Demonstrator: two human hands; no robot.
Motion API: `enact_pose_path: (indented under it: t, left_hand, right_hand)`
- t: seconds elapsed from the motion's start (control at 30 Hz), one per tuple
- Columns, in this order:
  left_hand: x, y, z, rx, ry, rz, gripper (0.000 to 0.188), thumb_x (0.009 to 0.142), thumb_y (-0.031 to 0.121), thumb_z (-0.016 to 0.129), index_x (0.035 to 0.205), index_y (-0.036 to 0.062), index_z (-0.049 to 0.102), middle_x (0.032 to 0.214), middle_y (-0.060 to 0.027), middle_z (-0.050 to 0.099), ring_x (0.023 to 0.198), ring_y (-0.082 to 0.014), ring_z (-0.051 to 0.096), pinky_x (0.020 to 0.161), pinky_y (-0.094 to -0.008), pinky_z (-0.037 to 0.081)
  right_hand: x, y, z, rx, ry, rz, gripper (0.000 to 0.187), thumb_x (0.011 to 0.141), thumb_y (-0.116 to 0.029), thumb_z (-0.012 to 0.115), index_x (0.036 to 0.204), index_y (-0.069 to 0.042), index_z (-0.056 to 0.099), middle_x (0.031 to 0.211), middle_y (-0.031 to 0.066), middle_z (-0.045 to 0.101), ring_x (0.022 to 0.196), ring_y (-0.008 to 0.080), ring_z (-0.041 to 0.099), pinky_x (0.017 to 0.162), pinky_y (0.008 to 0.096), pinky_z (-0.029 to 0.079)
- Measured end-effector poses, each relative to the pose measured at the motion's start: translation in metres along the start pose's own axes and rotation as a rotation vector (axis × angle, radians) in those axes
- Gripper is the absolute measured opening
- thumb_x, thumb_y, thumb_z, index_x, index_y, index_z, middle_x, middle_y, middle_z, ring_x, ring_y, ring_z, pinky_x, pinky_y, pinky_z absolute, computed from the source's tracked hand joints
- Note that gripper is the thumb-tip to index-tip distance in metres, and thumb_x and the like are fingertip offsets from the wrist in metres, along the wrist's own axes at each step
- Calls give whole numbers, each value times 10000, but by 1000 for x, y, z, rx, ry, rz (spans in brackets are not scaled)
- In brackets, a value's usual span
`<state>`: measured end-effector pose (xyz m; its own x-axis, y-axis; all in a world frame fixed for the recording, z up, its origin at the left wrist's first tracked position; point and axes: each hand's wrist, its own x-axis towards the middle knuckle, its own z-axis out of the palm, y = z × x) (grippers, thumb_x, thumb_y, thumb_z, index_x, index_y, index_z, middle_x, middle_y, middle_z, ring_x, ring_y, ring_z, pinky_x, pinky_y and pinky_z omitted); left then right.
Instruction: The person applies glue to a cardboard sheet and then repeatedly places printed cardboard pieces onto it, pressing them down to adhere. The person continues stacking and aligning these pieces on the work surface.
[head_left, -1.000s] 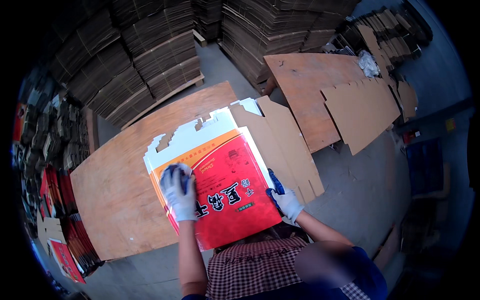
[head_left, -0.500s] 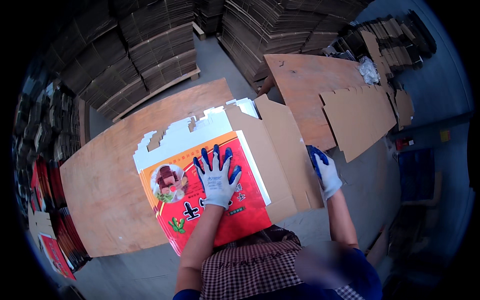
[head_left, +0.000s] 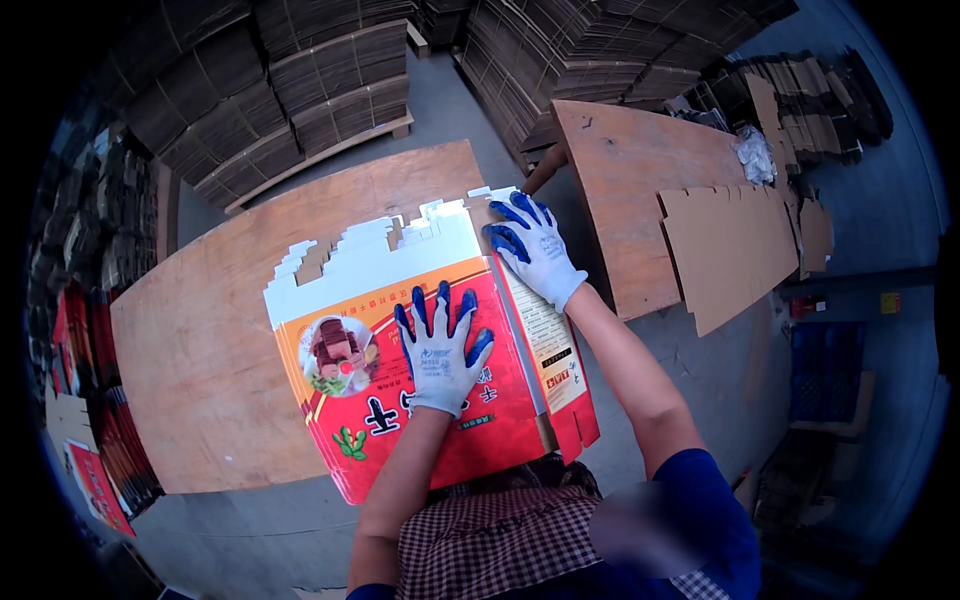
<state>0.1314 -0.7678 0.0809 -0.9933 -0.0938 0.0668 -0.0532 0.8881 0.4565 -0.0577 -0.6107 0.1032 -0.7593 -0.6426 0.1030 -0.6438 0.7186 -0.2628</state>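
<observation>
A flat printed carton [head_left: 465, 437], red and orange with a food picture, lies in front of me, white flaps at its far edge. My left hand [head_left: 442, 355], in a white glove with blue fingertips, rests flat on the red panel with fingers spread. At the carton's far right corner, my right hand [head_left: 537, 250], gloved alike, lies with fingers apart over the top of a narrow printed side panel [head_left: 553, 350]. This panel lies along the right of the red one, and red flaps stick out at its near end. The right hand covers the panel's far end.
The carton lies on a wooden table [head_left: 210, 370]. A second wooden table [head_left: 630, 160] at the right holds a flat brown cardboard sheet [head_left: 730, 250] and crumpled clear plastic [head_left: 755, 155]. Tall cardboard stacks [head_left: 340, 95] stand behind. Red printed cartons [head_left: 125, 450] are piled at the left.
My right hand has moved from the right edge up and leftward onto the carton. The plain brown panel has folded over, and a printed side now shows. My left hand stays on the red panel.
</observation>
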Motion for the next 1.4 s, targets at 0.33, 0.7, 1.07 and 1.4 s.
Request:
enact_pose_path:
  t: [0.33,0.7,1.07,1.4]
  left_hand:
    - [2,1,-3,-17,9,-4,590,884,514,628,1379,194,608,1631,-117,277,1519,-425,118,1210,-638,14]
    - [3,-1,1,9,-7,-17,625,889,535,608,1425,217,566,1633,-105,279,1518,-416,134,1207,-641,24]
    - [2,4,1,86,-94,-48,651,911,542,584,1469,214,511,1656,-95,208,1540,-384,69,1212,-623,2]
    - [4,8,3,109,-11,-4,684,914,483,603,1507,177,449,1655,-104,213,1536,-384,90,1226,-601,18]
  right_hand:
    - [4,0,3,-88,-32,-69,365,943,-355,625,1239,-144,662,1441,88,512,1460,346,292,1205,546,187]
    - [-4,-35,33,-270,69,128,416,955,-274,569,1347,-135,571,1449,93,495,1428,346,346,1176,613,184]
    - [-123,-91,20,-261,198,244,520,919,-198,585,1417,-66,519,1417,112,517,1361,316,428,1167,604,220]
    - [-320,-4,10,-81,198,662,691,924,-282,616,1507,-13,361,1544,172,386,1421,403,346,1170,572,238]
